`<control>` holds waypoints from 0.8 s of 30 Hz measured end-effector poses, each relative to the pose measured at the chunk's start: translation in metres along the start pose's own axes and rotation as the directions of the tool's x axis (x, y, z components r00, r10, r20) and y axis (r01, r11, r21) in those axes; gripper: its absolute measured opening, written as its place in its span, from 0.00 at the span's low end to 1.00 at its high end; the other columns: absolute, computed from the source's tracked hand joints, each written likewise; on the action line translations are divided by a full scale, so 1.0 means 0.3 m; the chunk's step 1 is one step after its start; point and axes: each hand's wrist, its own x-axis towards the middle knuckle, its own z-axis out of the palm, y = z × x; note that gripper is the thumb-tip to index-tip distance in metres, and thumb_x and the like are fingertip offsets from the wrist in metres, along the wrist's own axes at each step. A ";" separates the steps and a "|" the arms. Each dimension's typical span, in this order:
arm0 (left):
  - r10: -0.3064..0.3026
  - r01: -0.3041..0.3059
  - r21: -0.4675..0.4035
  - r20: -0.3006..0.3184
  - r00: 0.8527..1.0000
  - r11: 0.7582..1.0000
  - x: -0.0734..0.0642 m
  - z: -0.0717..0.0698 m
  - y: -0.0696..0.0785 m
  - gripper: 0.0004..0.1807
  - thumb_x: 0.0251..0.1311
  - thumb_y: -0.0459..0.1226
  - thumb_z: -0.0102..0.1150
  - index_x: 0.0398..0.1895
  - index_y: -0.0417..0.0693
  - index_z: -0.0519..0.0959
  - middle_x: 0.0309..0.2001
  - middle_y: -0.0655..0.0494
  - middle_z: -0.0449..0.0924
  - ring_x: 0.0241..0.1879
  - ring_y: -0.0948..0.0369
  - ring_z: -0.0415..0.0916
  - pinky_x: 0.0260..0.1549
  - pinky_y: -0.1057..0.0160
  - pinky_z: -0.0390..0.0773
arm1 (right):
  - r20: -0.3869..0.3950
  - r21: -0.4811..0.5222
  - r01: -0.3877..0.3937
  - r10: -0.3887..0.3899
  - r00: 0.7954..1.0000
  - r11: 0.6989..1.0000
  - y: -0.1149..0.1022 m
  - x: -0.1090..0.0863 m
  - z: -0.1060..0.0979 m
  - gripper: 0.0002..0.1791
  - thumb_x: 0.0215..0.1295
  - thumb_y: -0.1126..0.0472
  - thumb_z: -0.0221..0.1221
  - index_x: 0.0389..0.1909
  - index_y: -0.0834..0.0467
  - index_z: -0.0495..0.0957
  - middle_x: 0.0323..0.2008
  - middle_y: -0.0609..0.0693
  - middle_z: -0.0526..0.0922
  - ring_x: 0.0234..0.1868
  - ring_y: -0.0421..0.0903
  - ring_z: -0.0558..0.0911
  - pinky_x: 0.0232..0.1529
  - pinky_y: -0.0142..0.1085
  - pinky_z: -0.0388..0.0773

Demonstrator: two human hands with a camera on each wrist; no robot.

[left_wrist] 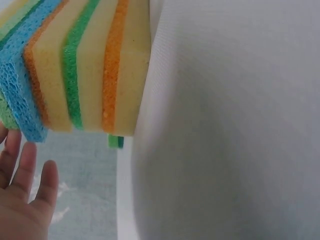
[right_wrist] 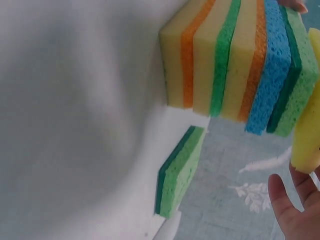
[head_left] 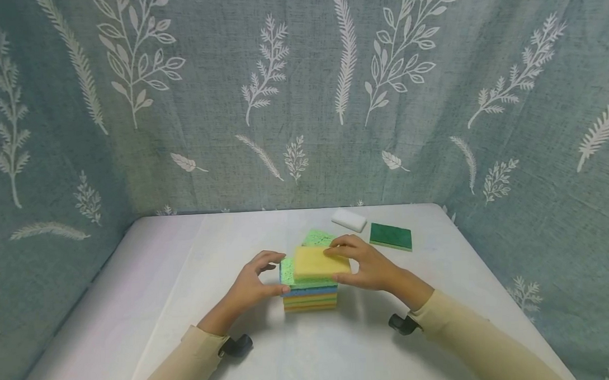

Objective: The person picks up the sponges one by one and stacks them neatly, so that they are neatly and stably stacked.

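A stack of sponges stands on the table, with cream, orange, green and blue layers. On top lies a light green sponge with a dark green scouring side. My left hand holds its left end, thumb at the front corner and fingers at the back. A yellow sponge sits over the green one, shifted to the right. My right hand grips its right end between thumb and fingers. In the right wrist view the yellow sponge stands slightly apart from the green one at the near end.
Behind the stack lies another light green sponge, partly hidden. Farther right are a white block and a dark green scouring sponge. Leaf-patterned curtains surround the white table at the back and sides.
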 end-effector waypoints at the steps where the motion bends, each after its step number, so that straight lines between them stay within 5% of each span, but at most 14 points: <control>1: 0.001 -0.001 0.000 -0.002 1.000 1.000 0.000 0.000 0.001 0.35 0.38 0.43 0.72 0.53 0.49 0.71 0.53 0.52 0.69 0.55 0.58 0.63 0.53 0.50 0.65 | 0.003 0.000 -0.005 0.005 1.000 1.000 -0.002 0.003 0.004 0.27 0.53 0.39 0.56 0.55 0.42 0.71 0.53 0.41 0.66 0.54 0.38 0.64 0.49 0.41 0.69; 24: -0.019 0.020 0.025 -0.020 1.000 0.999 0.002 0.006 0.003 0.38 0.38 0.43 0.72 0.57 0.48 0.68 0.48 0.59 0.70 0.51 0.60 0.65 0.52 0.52 0.66 | 0.046 -0.016 0.011 -0.010 0.999 1.000 -0.033 0.059 0.049 0.28 0.54 0.36 0.52 0.55 0.42 0.71 0.53 0.40 0.66 0.54 0.35 0.62 0.50 0.37 0.69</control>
